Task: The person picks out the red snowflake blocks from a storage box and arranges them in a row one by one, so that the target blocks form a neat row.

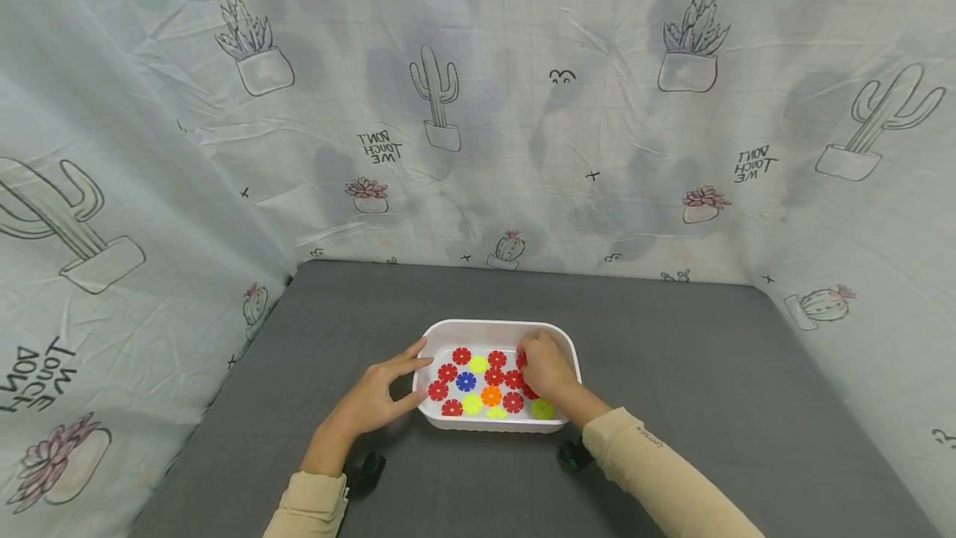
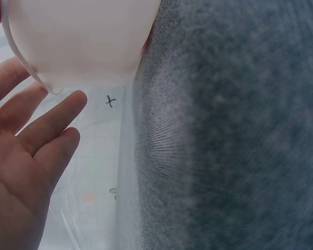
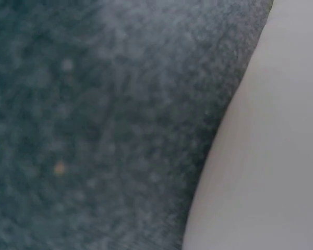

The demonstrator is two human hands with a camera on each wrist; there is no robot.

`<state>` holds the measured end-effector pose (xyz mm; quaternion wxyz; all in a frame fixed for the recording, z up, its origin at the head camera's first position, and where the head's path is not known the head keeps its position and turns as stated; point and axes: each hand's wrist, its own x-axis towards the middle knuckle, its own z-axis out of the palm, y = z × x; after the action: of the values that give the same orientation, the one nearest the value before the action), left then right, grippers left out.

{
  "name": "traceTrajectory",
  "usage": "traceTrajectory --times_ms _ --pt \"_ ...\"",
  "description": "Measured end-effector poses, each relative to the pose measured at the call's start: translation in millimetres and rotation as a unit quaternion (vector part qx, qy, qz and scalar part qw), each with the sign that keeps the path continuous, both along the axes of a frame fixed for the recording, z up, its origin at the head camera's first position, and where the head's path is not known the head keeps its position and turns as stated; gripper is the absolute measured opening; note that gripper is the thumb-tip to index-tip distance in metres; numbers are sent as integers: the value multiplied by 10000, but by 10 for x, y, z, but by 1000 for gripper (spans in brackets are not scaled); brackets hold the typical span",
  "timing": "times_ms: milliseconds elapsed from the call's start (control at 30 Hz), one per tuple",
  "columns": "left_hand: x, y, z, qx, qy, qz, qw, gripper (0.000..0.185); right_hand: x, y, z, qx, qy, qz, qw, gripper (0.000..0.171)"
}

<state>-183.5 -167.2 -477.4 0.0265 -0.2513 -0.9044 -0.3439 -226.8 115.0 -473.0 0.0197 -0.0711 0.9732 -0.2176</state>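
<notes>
A white plastic tub stands on the grey table, with red, yellow, blue and orange notched plastic discs spread over its floor. My left hand is at the tub's left end, fingers extended and touching the rim. In the left wrist view the left hand shows its palm, with loosely spread fingers beside the tub's wall. My right hand reaches into the tub's right end, fingers bent down by red discs; its fingertips are hidden. The right wrist view shows only the tub's outer wall and the table.
The grey tabletop extends around the tub. White curtains printed with cactus plants hang behind and on both sides. Dark wrist devices sit under both wrists, close to the table.
</notes>
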Motion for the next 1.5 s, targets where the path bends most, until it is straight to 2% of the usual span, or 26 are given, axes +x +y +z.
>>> traceTrajectory --times_ms 233,600,933,1100,1300,1500 --pt "-1 -4 -5 -16 82 -7 10000 50 15 -6 14 -212 28 -91 9997 24" --pt "2 -3 10 5 7 -42 10000 50 -4 29 26 -697 -255 -234 9970 30" --pt "-4 -11 -3 -15 55 -39 10000 49 -1 89 91 -1592 -394 -232 9862 32" --pt "-20 -20 -3 -25 36 -29 10000 50 34 103 151 -1982 -297 -233 9794 31" --pt "-49 -29 12 -21 42 14 10000 50 65 132 230 -2251 -248 -517 9727 34" --pt "-75 -38 26 -58 -20 -2 10000 51 72 215 273 -2378 -156 -616 9692 35"
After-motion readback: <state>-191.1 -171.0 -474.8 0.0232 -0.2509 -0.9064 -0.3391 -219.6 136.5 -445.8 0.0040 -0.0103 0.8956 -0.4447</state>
